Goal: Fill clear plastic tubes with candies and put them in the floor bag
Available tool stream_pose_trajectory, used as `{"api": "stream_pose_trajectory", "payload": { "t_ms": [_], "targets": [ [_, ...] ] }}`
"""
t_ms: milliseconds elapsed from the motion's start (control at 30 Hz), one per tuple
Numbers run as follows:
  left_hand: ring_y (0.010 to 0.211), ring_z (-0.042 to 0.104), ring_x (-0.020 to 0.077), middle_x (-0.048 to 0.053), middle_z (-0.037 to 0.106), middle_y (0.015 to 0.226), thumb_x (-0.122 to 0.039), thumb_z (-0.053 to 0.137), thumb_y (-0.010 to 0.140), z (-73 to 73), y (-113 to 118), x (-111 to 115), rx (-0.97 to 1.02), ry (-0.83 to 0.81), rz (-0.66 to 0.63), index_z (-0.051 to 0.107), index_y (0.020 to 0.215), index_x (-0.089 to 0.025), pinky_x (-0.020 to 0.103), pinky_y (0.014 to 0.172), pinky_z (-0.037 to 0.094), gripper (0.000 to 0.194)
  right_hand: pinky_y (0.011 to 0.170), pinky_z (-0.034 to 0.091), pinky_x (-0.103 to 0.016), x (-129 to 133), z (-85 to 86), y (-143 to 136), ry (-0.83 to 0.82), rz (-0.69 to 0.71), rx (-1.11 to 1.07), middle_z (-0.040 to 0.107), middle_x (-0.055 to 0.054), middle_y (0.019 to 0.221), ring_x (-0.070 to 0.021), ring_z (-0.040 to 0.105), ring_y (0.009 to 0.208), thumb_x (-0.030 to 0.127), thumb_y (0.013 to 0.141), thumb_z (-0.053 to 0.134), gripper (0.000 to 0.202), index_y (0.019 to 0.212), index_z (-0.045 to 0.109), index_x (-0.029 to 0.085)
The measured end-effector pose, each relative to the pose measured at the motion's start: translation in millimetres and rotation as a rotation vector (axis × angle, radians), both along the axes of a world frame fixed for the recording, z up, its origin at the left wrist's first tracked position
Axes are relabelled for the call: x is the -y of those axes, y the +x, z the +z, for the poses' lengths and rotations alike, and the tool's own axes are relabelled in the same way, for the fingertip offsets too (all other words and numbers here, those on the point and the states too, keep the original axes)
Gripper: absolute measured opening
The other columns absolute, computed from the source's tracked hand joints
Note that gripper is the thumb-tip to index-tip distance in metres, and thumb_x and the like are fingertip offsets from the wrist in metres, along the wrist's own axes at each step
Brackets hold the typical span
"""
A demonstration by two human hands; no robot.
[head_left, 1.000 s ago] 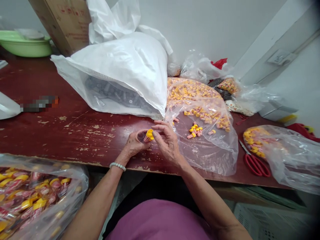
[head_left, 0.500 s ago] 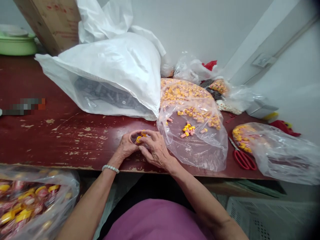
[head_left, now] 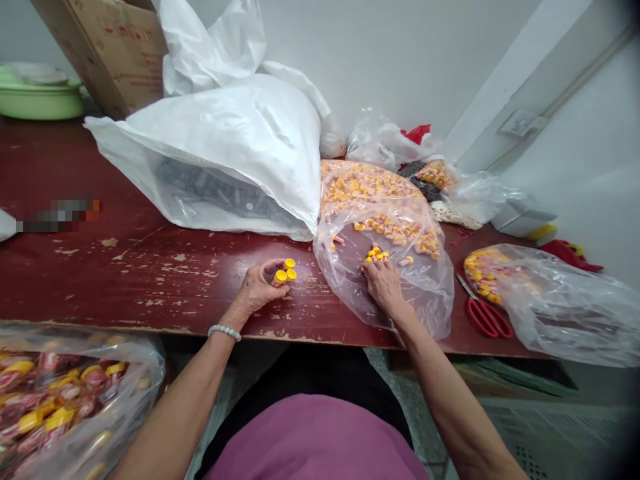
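Though near the table edge (head_left: 300, 339), left hand (head_left: 254, 291) with vials (head_left: 286, 273) — room rightward

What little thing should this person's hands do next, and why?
Probably the right hand should pick one piece from the small pile of yellow-capped pieces and bring it to the left hand. The right hand is at that pile's near edge, while the left hand holds clear tubes with three yellow caps showing and what looks like an uncapped opening beside them.

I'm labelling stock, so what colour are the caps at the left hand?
The caps at the left hand are yellow; head view.
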State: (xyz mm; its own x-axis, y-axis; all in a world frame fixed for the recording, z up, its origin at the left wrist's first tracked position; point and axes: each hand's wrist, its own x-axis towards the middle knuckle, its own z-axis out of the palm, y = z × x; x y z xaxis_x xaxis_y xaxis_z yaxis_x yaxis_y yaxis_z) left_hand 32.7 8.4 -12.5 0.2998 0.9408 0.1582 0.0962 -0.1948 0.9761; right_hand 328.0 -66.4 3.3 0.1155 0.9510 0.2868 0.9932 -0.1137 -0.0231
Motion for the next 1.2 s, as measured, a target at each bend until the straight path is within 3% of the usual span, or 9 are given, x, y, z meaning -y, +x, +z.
{"api": "stream_pose_trajectory", "payload": {
  "t_ms": [67,167,333,533,667,833,1000,1100,1200],
  "targets": [
    [0.078,0.069,0.0206,0.014,0.071,0.098,-0.023,0.075,0.05,-1.0,0,0,-0.01,-0.002,-0.006,0.062,0.102,-0.008,0.029,0.07,0.057,0.055,0.082,0.041,-0.038,-1,7.8,-19,0.142,0.064,-0.156,0.063,-0.014,0.1,-0.0242,0.054,0.094,0.023,0.092,0.037,0.029,0.107,0.062,0.014],
    [0.079,0.069,0.0206,0.013,0.071,0.098,-0.024,0.075,0.052,-2.3,-1,-1,-0.031,0.014,-0.011,0.062,0.105,-0.008,0.03,0.071,0.057,0.057,0.078,0.045,-0.031,-8,30.6,-67,0.292,0.331,-0.46,0.063,-0.009,0.1,-0.0183,0.057,0.088,0.028,0.093,0.042,0.026,0.112,0.056,0.017],
    [0.08,0.067,0.0207,0.008,0.072,0.09,-0.023,0.072,0.057,1.1,-5,-2,-0.211,0.154,-0.035,0.064,0.101,-0.01,0.029,0.072,0.054,0.046,0.081,0.045,-0.032,-33,56.5,-135,0.169,0.686,-0.433,0.064,-0.007,0.089,-0.0179,0.056,0.087,0.023,0.09,0.048,0.014,0.093,0.061,0.018],
    [0.075,0.065,0.0174,0.003,0.071,0.084,-0.02,0.068,0.06,-1.0,-6,-4,-0.241,0.212,-0.048,0.065,0.092,-0.013,0.026,0.071,0.052,0.034,0.091,0.043,-0.035,-48,56.7,-143,0.18,0.794,-0.447,0.062,-0.008,0.109,-0.0192,0.054,0.103,0.022,0.088,0.05,0.026,0.114,0.054,0.019],
    [0.074,0.065,0.0176,0.003,0.071,0.082,-0.022,0.069,0.059,-1.9,-5,-4,-0.216,0.165,-0.051,0.065,0.092,-0.013,0.025,0.069,0.052,0.034,0.094,0.042,-0.036,-46,50.1,-138,0.249,0.716,-0.49,0.058,-0.01,0.112,-0.0192,0.051,0.107,0.012,0.086,0.042,0.027,0.108,0.058,0.018],
    [0.074,0.065,0.0187,0.005,0.071,0.084,-0.024,0.072,0.057,8.6,-5,-1,-0.194,0.148,-0.052,0.065,0.094,-0.011,0.026,0.069,0.052,0.04,0.095,0.036,-0.047,-38,38.3,-144,0.095,0.623,-0.264,0.05,-0.009,0.128,-0.0266,0.043,0.113,0.011,0.076,0.053,0.033,0.105,0.063,0.022],
    [0.074,0.067,0.0185,0.006,0.072,0.084,-0.022,0.071,0.056,11.9,-4,0,-0.185,0.113,-0.047,0.065,0.093,-0.011,0.026,0.069,0.053,0.039,0.093,0.041,-0.039,-38,44.0,-119,0.168,0.582,-0.336,0.049,-0.009,0.128,-0.0219,0.046,0.113,0.006,0.077,0.047,0.039,0.108,0.063,0.022],
    [0.075,0.067,0.0184,0.008,0.072,0.088,-0.02,0.07,0.055,8.3,-2,-1,-0.14,0.085,-0.037,0.064,0.095,-0.01,0.026,0.07,0.054,0.042,0.087,0.044,-0.036,-38,39.9,-72,0.249,0.263,-0.348,0.055,-0.011,0.113,-0.0213,0.051,0.104,0.008,0.081,0.043,0.035,0.108,0.063,0.019],
    [0.075,0.068,0.0185,0.01,0.072,0.089,-0.02,0.071,0.054,5.7,-2,-1,-0.128,0.075,-0.036,0.064,0.095,-0.009,0.026,0.068,0.055,0.044,0.083,0.043,-0.038,-34,23.7,-23,0.061,-0.081,-0.168,0.058,-0.013,0.105,-0.025,0.053,0.099,0.014,0.082,0.047,0.029,0.104,0.066,0.018]
  ]
}}
